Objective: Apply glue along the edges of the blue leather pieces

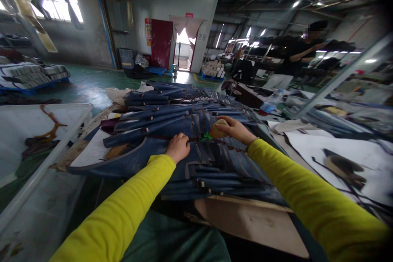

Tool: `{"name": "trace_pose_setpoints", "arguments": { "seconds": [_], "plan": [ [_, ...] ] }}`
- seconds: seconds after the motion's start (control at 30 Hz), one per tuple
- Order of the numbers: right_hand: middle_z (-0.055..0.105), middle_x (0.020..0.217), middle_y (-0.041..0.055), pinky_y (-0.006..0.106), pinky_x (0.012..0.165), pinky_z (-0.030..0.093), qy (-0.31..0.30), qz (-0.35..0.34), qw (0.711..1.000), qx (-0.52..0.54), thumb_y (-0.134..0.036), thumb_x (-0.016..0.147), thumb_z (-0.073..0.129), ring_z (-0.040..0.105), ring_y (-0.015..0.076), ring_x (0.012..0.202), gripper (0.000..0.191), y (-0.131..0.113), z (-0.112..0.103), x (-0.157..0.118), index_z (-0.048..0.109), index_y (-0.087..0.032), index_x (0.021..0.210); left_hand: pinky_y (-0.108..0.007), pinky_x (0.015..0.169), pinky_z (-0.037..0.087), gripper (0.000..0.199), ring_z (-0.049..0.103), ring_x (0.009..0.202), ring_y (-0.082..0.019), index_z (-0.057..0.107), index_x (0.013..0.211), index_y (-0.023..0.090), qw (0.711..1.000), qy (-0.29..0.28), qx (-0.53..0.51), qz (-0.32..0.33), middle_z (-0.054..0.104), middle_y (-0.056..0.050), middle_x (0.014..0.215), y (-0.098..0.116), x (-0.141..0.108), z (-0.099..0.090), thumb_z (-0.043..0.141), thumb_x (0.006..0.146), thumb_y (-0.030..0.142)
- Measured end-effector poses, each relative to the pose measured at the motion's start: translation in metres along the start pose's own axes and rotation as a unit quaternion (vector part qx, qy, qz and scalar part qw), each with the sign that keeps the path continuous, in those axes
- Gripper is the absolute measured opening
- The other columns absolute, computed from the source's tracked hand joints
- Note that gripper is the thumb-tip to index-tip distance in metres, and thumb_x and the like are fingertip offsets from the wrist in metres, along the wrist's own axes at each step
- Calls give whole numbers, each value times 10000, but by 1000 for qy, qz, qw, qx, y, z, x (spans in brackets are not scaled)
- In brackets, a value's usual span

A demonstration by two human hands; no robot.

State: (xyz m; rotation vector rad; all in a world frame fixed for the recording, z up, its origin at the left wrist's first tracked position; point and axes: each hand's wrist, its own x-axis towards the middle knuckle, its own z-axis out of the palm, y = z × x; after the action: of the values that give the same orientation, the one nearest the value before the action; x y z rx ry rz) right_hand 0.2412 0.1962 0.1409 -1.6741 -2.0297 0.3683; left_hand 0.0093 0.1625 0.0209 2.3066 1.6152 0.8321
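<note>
Overlapping blue leather-like pieces (172, 125) with grey edging lie in a wide stack before me. My left hand (178, 146) rests on them with its fingers curled down at the edge of a dark strip (227, 144) that runs across the stack. To its right, my right hand (236, 129) grips a rounded, yellowish object (219, 129) whose kind I cannot make out. A small bright green thing (207, 136) shows at that object's lower left, just over the pieces. Whether it touches the strip is unclear.
A white bin (46, 108) with dark cloth stands at the left. White sheets (322, 143) and a plastic bottle (268, 106) lie to the right, under a slanting metal bar (337, 77). A person (307, 51) stands farther back. Printed paper (92, 149) lies by the stack.
</note>
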Motion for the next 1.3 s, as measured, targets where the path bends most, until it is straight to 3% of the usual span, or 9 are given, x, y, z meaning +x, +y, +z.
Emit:
{"name": "trace_pose_setpoints", "arguments": {
  "seconds": [0.13, 0.23, 0.33, 0.63, 0.83, 1.03, 1.3],
  "plan": [
    [611, 1074, 65, 260, 661, 459, -16, 11, 1000, -8, -524, 742, 590, 571, 183, 852, 597, -3, -3, -6, 553, -182, 1230, -297, 962, 371, 310, 490, 1029, -198, 621, 1080, 163, 1000, 0, 1, -2, 539, -60, 1096, 0, 0, 0, 454, 837, 258],
    [617, 1010, 67, 214, 480, 387, -37, 39, 999, 6, -520, 738, 592, 525, 129, 663, 605, -7, -6, -12, 549, -174, 1232, -298, 958, 374, 304, 491, 1021, -199, 621, 1074, 159, 1000, -1, 2, -2, 539, -59, 1094, 0, -1, -1, 456, 841, 263],
    [616, 934, 63, 197, 412, 344, -63, 68, 995, 35, -496, 743, 588, 488, 111, 594, 578, -12, -10, -20, 550, -173, 1220, -296, 951, 379, 300, 491, 1017, -198, 620, 1070, 158, 1000, -1, 2, -2, 537, -57, 1096, 1, -2, -2, 459, 844, 272],
    [609, 858, 68, 196, 393, 359, -120, 86, 983, 105, -474, 740, 581, 507, 121, 573, 491, -22, -19, -43, 590, -178, 1131, -284, 950, 372, 301, 490, 1019, -192, 618, 1071, 159, 1000, -2, -2, -3, 534, -61, 1105, 2, -2, -1, 463, 846, 285],
    [609, 921, 54, 203, 399, 362, -121, 88, 982, 113, -525, 752, 580, 514, 125, 592, 515, -9, -20, -51, 565, -229, 1174, -287, 958, 368, 308, 490, 1027, -195, 621, 1076, 161, 1000, -5, 2, -5, 534, -54, 1108, 3, -2, -2, 458, 844, 279],
    [610, 1025, 76, 197, 468, 395, -118, 36, 986, 108, -516, 756, 592, 553, 159, 732, 509, -5, -23, -59, 585, -211, 1164, -292, 944, 376, 298, 497, 1018, -197, 620, 1067, 159, 1000, -11, 6, -8, 538, -55, 1103, 5, -3, -5, 457, 848, 278],
    [595, 1036, 62, 190, 467, 382, -118, 58, 981, 143, -518, 745, 604, 539, 164, 765, 558, -7, -22, -71, 542, -225, 1215, -293, 945, 374, 300, 496, 1007, -198, 622, 1066, 161, 1000, -3, 10, -3, 537, -53, 1098, 4, -3, -2, 451, 850, 280]
  ]
}}
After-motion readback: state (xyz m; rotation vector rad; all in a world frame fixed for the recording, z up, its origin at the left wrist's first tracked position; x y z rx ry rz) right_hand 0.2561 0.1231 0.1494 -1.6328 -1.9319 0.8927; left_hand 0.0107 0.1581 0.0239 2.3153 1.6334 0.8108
